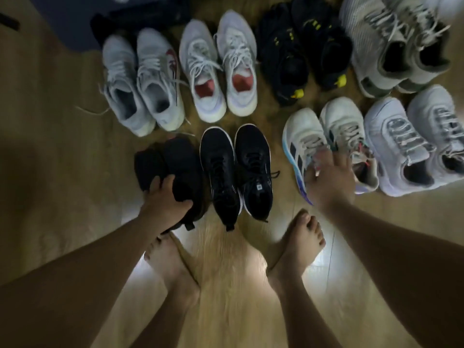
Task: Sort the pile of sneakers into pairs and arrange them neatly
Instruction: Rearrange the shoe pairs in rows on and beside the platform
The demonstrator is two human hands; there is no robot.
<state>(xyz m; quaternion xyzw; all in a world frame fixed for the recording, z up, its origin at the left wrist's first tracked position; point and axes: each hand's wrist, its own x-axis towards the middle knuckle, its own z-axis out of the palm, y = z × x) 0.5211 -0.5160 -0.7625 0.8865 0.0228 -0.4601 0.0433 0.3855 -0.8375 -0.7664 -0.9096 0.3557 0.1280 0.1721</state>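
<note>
Pale wood-plank floor (pixel 226 292) fills the view, its grain running near to far; a bright patch (pixel 195 243) of light lies near centre, the edges dim; far left sits a dark box (pixel 72 21); left of it, a short dark strip (pixel 9 21).

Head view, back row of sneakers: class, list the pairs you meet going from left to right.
grey-white pair → red-lined white pair → black-and-yellow pair → big grey pair
</note>
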